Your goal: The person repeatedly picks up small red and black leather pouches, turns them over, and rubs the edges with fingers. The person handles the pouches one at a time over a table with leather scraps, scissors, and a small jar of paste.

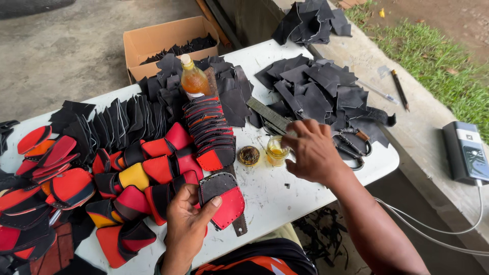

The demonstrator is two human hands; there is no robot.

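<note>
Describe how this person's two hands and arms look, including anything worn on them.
Both hands are bare: no gloves, rings, watch or bracelets show. The left hand has short, pale nails, the thumbnail clearly visible. The right hand leads into a bare forearm with no sleeve in view. The left forearm is mostly out of frame.

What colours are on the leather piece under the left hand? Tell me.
Black top with a red lower half, on the leather piece; head view shows it.

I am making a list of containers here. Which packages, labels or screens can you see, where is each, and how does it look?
Cardboard box: behind the table, open, brown, holding black pieces.
Bottle: table centre, upright, amber liquid, white label band.
Power bank: right ledge, dark grey slab, white top panel, white cable.
No lit screen.
</note>
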